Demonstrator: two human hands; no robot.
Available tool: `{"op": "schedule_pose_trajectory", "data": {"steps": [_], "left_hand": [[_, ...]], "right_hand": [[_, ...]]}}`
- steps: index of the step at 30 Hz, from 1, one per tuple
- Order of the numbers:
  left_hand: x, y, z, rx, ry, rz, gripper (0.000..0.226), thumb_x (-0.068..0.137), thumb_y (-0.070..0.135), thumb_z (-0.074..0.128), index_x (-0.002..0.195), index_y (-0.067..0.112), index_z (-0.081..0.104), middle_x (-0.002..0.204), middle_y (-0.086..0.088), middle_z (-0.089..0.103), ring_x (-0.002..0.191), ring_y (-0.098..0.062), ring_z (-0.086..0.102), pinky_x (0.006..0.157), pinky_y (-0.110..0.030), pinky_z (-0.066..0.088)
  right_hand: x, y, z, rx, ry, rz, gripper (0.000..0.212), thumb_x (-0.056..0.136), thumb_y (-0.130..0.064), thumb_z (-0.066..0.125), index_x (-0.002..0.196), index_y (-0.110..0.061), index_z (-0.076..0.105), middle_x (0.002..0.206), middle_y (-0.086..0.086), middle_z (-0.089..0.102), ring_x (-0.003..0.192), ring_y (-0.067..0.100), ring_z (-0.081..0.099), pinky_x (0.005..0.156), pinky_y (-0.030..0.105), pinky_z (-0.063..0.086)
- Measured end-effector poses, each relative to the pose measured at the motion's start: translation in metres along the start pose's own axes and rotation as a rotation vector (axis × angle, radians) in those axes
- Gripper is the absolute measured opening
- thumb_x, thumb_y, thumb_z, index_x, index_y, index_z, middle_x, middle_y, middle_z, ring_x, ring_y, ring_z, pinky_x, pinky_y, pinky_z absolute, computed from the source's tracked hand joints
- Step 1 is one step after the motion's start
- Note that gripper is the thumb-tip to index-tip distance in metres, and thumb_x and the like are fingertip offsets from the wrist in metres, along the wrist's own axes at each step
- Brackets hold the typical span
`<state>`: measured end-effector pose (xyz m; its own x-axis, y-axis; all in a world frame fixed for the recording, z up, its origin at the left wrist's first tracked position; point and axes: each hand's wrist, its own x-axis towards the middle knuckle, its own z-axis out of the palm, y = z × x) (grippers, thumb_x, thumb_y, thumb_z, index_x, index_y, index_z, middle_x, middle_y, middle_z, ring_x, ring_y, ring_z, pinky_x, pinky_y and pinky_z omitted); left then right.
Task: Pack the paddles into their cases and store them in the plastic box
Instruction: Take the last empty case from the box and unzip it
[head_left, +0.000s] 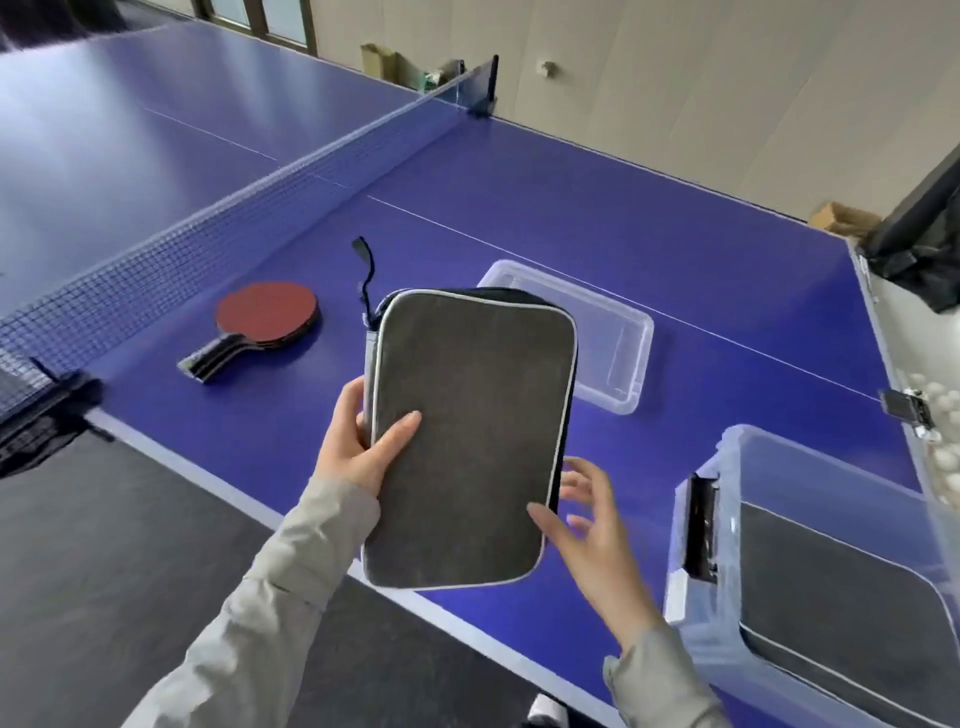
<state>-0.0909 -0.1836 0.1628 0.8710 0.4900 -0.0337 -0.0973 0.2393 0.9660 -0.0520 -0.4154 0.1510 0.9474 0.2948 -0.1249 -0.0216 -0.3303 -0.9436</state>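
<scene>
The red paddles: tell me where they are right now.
In the head view, the red paddles lie stacked on the blue table, left of the held grey case, close to the net.

no readable text, label, brand or number anywhere, grey paddle case (467, 436) face plain, possibly faint print on far green packaging (432, 80), too blurred

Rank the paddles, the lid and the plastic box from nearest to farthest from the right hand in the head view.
From the right hand:
1. Plastic box, just right of it at the table's near edge.
2. Lid, beyond it, behind the held case.
3. Paddles, far left by the net.
</scene>
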Motion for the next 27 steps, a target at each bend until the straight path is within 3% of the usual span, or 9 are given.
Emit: {"op": "schedule_pose_trajectory", "data": {"steps": [4, 7, 9, 12, 15, 18, 22, 27], "left_hand": [[-0.003, 0.008, -0.037, 0.279, -0.060, 0.076, 0.035, 0.075, 0.031, 0.068, 0.105, 0.043, 0.051, 0.091, 0.007, 0.068, 0.080, -0.008, 0.066, 0.066, -0.020, 0.052], [0.006, 0.010, -0.052, 0.448, -0.105, 0.093, 0.038, 0.076, 0.034, 0.067, 0.105, 0.049, 0.048, 0.094, 0.013, 0.066, 0.090, -0.011, 0.063, 0.080, -0.028, 0.049], [0.017, 0.010, -0.061, 0.550, -0.137, 0.121, 0.042, 0.077, 0.032, 0.070, 0.104, 0.053, 0.046, 0.093, 0.020, 0.065, 0.088, -0.004, 0.061, 0.080, -0.018, 0.046], [0.038, 0.014, -0.071, 0.701, -0.201, 0.165, 0.042, 0.077, 0.037, 0.070, 0.105, 0.055, 0.043, 0.095, 0.025, 0.062, 0.086, 0.002, 0.058, 0.073, -0.005, 0.041], [0.067, 0.016, -0.082, 0.814, -0.265, 0.173, 0.045, 0.075, 0.041, 0.068, 0.106, 0.055, 0.039, 0.096, 0.029, 0.059, 0.084, 0.001, 0.057, 0.075, -0.013, 0.042], [0.099, 0.017, -0.095, 0.937, -0.338, 0.177, 0.047, 0.077, 0.038, 0.070, 0.108, 0.053, 0.038, 0.087, 0.030, 0.059, 0.080, -0.004, 0.057, 0.078, -0.024, 0.046], [0.133, 0.015, -0.104, 1.011, -0.408, 0.198, 0.047, 0.076, 0.043, 0.067, 0.110, 0.053, 0.035, 0.090, 0.028, 0.058, 0.084, -0.010, 0.060, 0.080, -0.034, 0.050], [0.167, 0.013, -0.109, 1.003, -0.481, 0.206, 0.046, 0.073, 0.051, 0.061, 0.111, 0.054, 0.034, 0.089, 0.031, 0.057, 0.084, -0.008, 0.059, 0.079, -0.032, 0.050]], "right_hand": [[0.021, -0.057, 0.024, -0.192, 0.145, -0.297, 0.041, 0.087, -0.019, 0.065, 0.126, -0.026, 0.055, 0.110, -0.005, 0.053, 0.103, 0.002, 0.053, 0.091, 0.016, 0.042], [0.048, -0.108, 0.044, -0.278, 0.101, -0.456, 0.029, 0.089, -0.020, 0.063, 0.118, -0.023, 0.063, 0.097, -0.003, 0.051, 0.090, 0.008, 0.054, 0.084, 0.012, 0.042], [0.068, -0.133, 0.060, -0.349, 0.056, -0.498, 0.021, 0.088, -0.022, 0.063, 0.109, -0.022, 0.067, 0.088, -0.002, 0.049, 0.080, 0.008, 0.052, 0.076, 0.007, 0.039], [0.098, -0.153, 0.079, -0.447, -0.085, -0.450, 0.015, 0.085, -0.027, 0.066, 0.088, -0.012, 0.068, 0.080, 0.002, 0.048, 0.070, 0.010, 0.047, 0.065, 0.009, 0.036], [0.127, -0.156, 0.090, -0.531, -0.259, -0.345, 0.018, 0.082, -0.034, 0.065, 0.094, -0.021, 0.071, 0.081, -0.001, 0.050, 0.071, 0.011, 0.049, 0.064, 0.014, 0.039], [0.156, -0.158, 0.097, -0.537, -0.338, -0.276, 0.009, 0.080, -0.027, 0.065, 0.088, -0.027, 0.069, 0.075, -0.004, 0.061, 0.064, 0.006, 0.051, 0.063, 0.016, 0.043], [0.181, -0.157, 0.110, -0.472, -0.305, -0.270, 0.011, 0.076, -0.014, 0.066, 0.077, -0.025, 0.062, 0.069, -0.006, 0.065, 0.062, 0.003, 0.055, 0.060, 0.011, 0.043], [0.201, -0.153, 0.124, -0.484, -0.144, -0.271, 0.019, 0.075, -0.017, 0.068, 0.067, -0.027, 0.055, 0.057, -0.013, 0.057, 0.056, -0.003, 0.052, 0.053, 0.006, 0.037]]}}
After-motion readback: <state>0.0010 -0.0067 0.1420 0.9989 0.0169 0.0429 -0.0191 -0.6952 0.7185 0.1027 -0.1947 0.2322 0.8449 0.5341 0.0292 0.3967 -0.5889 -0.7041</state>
